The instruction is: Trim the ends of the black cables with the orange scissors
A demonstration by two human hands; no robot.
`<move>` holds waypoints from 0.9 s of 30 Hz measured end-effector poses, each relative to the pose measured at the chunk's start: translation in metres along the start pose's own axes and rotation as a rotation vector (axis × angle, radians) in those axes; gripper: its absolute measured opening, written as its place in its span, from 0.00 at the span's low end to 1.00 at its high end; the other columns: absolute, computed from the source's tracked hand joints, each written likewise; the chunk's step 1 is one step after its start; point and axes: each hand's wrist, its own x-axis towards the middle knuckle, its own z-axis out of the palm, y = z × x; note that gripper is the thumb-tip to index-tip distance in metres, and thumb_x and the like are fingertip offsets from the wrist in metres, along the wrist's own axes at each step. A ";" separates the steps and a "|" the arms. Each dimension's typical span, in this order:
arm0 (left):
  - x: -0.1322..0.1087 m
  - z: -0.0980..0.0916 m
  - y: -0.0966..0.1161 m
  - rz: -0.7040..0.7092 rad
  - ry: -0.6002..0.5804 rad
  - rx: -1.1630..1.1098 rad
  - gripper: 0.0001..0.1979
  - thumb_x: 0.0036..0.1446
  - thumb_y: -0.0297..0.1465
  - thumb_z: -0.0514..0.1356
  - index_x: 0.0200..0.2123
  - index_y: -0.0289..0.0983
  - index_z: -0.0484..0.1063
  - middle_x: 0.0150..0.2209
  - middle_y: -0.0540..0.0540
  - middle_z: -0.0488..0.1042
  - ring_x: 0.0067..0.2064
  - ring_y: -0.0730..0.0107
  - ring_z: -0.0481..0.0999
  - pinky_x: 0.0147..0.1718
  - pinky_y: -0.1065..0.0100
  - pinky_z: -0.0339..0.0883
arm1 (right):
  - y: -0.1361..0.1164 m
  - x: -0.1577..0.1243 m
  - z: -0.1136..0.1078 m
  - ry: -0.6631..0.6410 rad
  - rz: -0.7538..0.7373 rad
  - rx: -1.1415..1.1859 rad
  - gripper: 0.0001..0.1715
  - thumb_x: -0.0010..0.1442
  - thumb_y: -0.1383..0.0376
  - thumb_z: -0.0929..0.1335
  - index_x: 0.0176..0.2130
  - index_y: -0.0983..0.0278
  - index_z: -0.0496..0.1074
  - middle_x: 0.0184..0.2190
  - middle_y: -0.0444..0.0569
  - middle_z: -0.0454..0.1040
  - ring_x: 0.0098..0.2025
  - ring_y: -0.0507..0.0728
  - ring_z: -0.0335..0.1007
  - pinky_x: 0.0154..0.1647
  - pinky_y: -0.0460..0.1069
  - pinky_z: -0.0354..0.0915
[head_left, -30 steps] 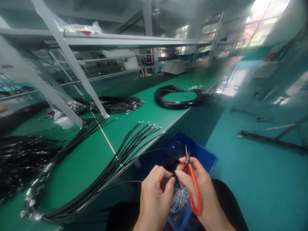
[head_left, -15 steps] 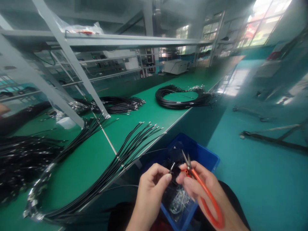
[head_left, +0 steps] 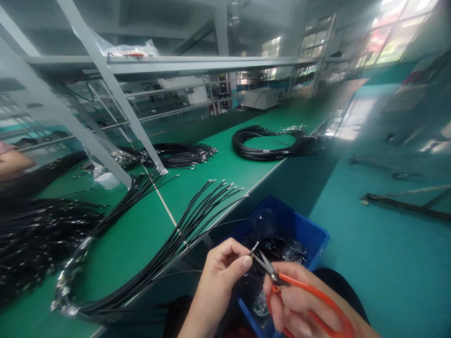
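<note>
Between the thumb and forefinger of my left hand [head_left: 225, 270] is the end of a black cable, its pale tip [head_left: 255, 246] sticking out past the fingers. My right hand [head_left: 299, 295] is wrapped round orange-handled scissors [head_left: 317, 291]. The scissor blades [head_left: 265, 265] are parted and point toward the cable end, close to my left thumb; whether they touch it I cannot tell. Under both hands stands a blue bin [head_left: 315, 239] with dark scraps and clear offcuts in it. To the left, a bundle of black cables [head_left: 158, 256] curves over the bench edge.
Coiled black cables [head_left: 260, 152] lie on the green bench [head_left: 123, 239], with another bundle [head_left: 183, 154] farther left. A dark cable heap [head_left: 45, 239] covers the left end. Grey shelf posts [head_left: 116, 98] rise from the bench. Another person's hand [head_left: 14, 162] shows at the left edge.
My right hand has turned the scissors from pointing upward to pointing left, bringing the blades to the cable end. My left hand keeps its pinch. The view has shifted slightly.
</note>
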 end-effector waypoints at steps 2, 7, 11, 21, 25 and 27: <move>-0.001 0.000 0.001 0.008 -0.002 0.007 0.06 0.52 0.30 0.62 0.26 0.34 0.71 0.25 0.52 0.68 0.29 0.75 0.63 0.29 0.75 0.57 | 0.001 0.003 -0.002 -0.030 -0.004 -0.042 0.15 0.54 0.54 0.66 0.33 0.64 0.70 0.18 0.41 0.62 0.21 0.52 0.55 0.27 0.49 0.56; -0.001 0.001 -0.001 0.039 0.002 0.058 0.06 0.52 0.31 0.62 0.27 0.35 0.71 0.26 0.52 0.68 0.29 0.74 0.64 0.30 0.74 0.58 | -0.002 0.004 -0.001 0.003 -0.031 -0.052 0.17 0.54 0.52 0.66 0.35 0.64 0.70 0.19 0.42 0.61 0.21 0.51 0.52 0.28 0.49 0.55; 0.000 0.001 -0.003 0.079 0.008 0.138 0.06 0.53 0.31 0.61 0.26 0.35 0.70 0.26 0.50 0.68 0.30 0.71 0.66 0.31 0.72 0.59 | -0.004 0.007 0.000 -0.048 -0.012 0.022 0.15 0.55 0.54 0.66 0.35 0.64 0.69 0.23 0.45 0.67 0.21 0.50 0.51 0.26 0.48 0.55; 0.000 0.002 -0.006 0.139 0.042 0.237 0.06 0.54 0.31 0.60 0.27 0.36 0.70 0.28 0.50 0.67 0.31 0.70 0.66 0.31 0.70 0.59 | 0.007 0.018 -0.010 -0.091 0.016 0.078 0.12 0.53 0.62 0.68 0.37 0.66 0.67 0.22 0.47 0.75 0.13 0.43 0.51 0.14 0.41 0.46; 0.000 0.002 -0.007 0.149 0.044 0.264 0.06 0.54 0.31 0.60 0.27 0.36 0.70 0.28 0.49 0.67 0.31 0.69 0.65 0.30 0.70 0.59 | 0.007 0.021 -0.010 -0.067 0.022 0.082 0.16 0.51 0.58 0.69 0.36 0.66 0.66 0.18 0.46 0.74 0.09 0.42 0.48 0.09 0.39 0.42; 0.000 0.002 -0.007 0.142 0.040 0.264 0.06 0.54 0.31 0.59 0.27 0.36 0.70 0.28 0.49 0.67 0.31 0.69 0.65 0.30 0.70 0.59 | 0.006 0.022 -0.010 -0.065 0.062 0.015 0.15 0.50 0.58 0.69 0.34 0.65 0.66 0.16 0.44 0.73 0.08 0.42 0.47 0.08 0.38 0.42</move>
